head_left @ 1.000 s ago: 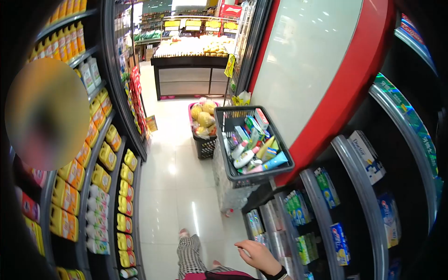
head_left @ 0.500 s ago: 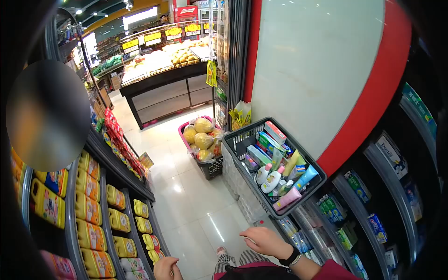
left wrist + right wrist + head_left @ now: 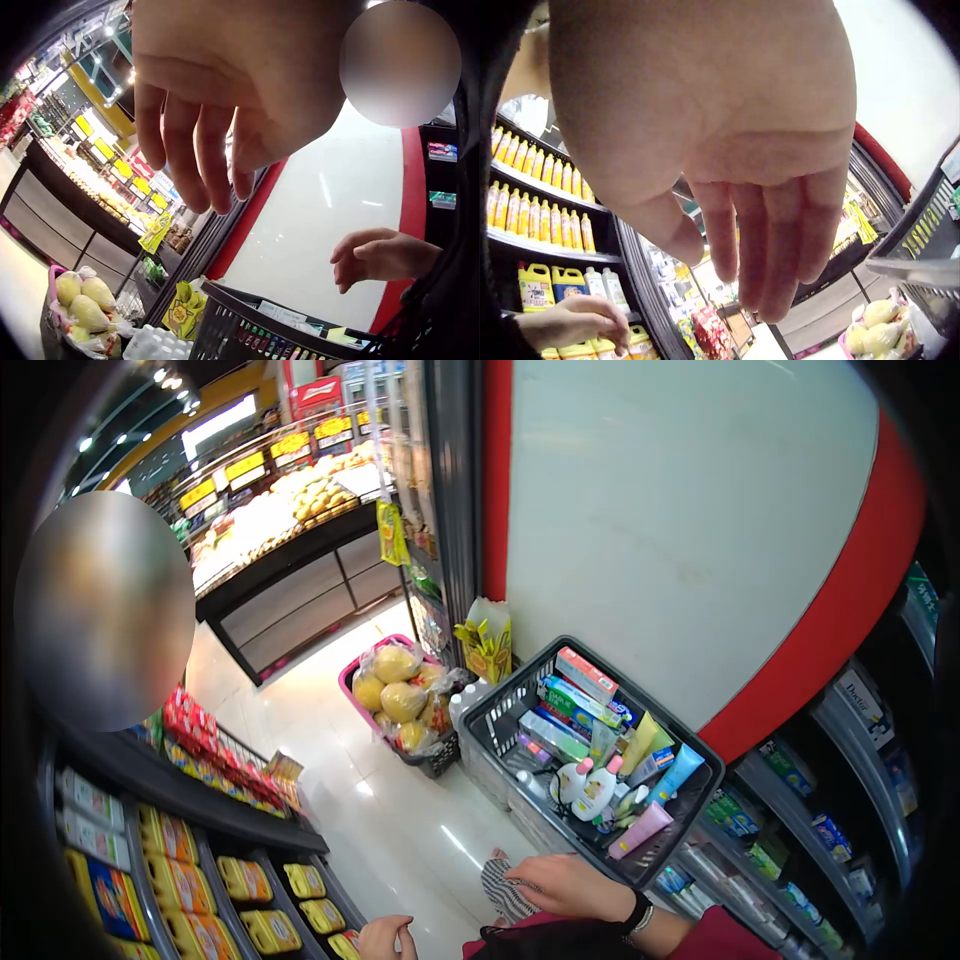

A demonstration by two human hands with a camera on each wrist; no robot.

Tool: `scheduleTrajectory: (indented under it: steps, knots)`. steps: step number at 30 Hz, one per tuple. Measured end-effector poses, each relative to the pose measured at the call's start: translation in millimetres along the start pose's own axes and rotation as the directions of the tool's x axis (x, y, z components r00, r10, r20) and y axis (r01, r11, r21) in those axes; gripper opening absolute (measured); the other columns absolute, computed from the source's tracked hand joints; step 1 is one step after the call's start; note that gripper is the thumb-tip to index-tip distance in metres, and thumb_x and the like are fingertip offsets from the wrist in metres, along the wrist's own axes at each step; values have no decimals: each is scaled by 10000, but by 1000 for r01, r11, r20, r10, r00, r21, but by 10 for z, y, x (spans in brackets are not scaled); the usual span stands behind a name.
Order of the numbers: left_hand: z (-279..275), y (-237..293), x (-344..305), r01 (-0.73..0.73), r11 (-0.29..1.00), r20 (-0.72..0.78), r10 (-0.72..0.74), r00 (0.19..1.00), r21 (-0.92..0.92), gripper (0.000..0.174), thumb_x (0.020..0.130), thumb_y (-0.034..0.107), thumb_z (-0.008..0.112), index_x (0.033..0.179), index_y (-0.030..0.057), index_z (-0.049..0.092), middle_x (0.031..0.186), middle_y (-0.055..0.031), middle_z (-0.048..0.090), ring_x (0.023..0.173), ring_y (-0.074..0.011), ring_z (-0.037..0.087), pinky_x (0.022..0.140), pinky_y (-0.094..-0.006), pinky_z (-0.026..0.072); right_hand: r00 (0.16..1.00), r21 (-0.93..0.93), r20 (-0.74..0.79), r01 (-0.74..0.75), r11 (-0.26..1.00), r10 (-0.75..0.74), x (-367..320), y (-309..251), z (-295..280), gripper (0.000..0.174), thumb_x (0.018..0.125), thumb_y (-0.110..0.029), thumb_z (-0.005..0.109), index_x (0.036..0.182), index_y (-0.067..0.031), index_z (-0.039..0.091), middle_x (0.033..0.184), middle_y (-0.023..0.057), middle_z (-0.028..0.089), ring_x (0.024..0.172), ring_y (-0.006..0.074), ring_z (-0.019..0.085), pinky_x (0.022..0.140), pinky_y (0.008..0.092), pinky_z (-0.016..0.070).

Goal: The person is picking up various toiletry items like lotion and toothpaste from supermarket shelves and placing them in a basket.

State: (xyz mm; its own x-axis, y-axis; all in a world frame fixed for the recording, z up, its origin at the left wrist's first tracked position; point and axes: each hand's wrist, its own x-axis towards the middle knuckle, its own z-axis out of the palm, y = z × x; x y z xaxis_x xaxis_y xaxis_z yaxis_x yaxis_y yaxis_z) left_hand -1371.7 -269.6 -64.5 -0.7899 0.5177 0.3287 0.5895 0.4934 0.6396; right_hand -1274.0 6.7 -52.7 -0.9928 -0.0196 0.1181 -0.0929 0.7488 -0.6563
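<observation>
My right hand (image 3: 575,888) hangs loosely bent in front of the body, just below the near corner of a dark grey shopping basket (image 3: 515,695). Nothing is in its fingers, as the right wrist view shows. Lower left in the head view, my left hand (image 3: 387,938) is relaxed and holds nothing. Inside the basket lie toothpaste boxes (image 3: 587,675), white bottles with pink caps (image 3: 598,788), a blue tube (image 3: 677,775) and a pink tube (image 3: 641,830). Its base is hidden in the head view.
A pink-rimmed basket (image 3: 345,678) of bagged yellow fruit (image 3: 404,702) stands on the floor beyond. Shelves with yellow jugs (image 3: 270,931) line the left, toothpaste shelves the right. A white wall panel (image 3: 680,530) rises behind the basket; a produce stand (image 3: 290,585) is farther back.
The view has swung right and closer to the grey basket, which now appears larger and lower. My left hand has come into view at the bottom. Both hands stay without anything in them.
</observation>
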Motion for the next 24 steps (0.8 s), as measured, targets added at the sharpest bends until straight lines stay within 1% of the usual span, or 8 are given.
scheduleTrajectory:
  steps: [1,2,4,8,10,18,21,24]
  knots:
    - [74,-111,234,-103,995,76,101,992,17,210,850,1,536,1042,40,613,929,-150,638,843,-310,604,753,-385,460,999,15,-44,15,1000,-14,125,58,-127,224,872,-157,560,1061,-40,581,953,132,616,859,312,603,764,387,483]
    - [187,-148,471,-124,992,100,121,988,24,210,850,1,536,1042,40,613,929,-150,638,843,-310,604,753,-385,460,996,27,-88,29,999,-27,247,117,-265,224,876,-167,546,1055,-36,577,944,133,610,858,309,600,765,390,478]
    - [396,-71,1020,-141,989,88,144,986,-37,113,748,22,585,855,29,619,797,-122,629,736,-292,597,678,-361,434,993,45,-120,-9,999,15,426,306,-511,237,874,-173,550,1061,-30,580,951,134,607,866,305,599,769,392,476]
    - [701,54,1984,-286,958,156,287,945,-26,142,724,-34,587,837,49,612,796,-100,630,762,-293,598,700,-365,443,959,45,-247,-133,990,140,619,792,-784,252,870,-186,559,1064,-27,584,951,127,600,883,298,595,768,382,473]
    - [854,78,2361,-315,948,187,317,930,-43,136,727,-32,589,834,51,611,802,-98,631,767,-294,600,700,-370,445,909,-35,-304,-309,950,284,675,962,-881,253,866,-190,567,1064,-33,585,961,125,595,881,297,596,765,383,476]
    - [1578,-146,3655,-417,866,291,489,822,-277,173,720,-58,585,844,57,619,818,-90,637,799,-288,600,741,-368,455,745,28,-344,-600,799,572,1097,1485,-1220,288,854,-205,610,1097,-54,576,996,143,598,899,330,595,788,397,481]
    - [1785,-216,4200,-465,820,316,562,765,-334,208,692,-30,616,872,73,634,819,-72,639,788,-275,604,716,-378,453,724,144,-291,-613,777,625,1363,2141,-1018,324,818,-186,619,1096,-34,555,999,136,575,930,332,582,785,417,479]
    - [1885,-275,4662,-459,803,313,579,753,-380,200,700,-37,607,868,68,631,837,-80,642,790,-278,602,716,-379,453,689,-121,-424,-686,718,588,1567,2722,-829,367,772,-154,631,1107,-33,543,1005,141,563,950,340,570,787,429,475]
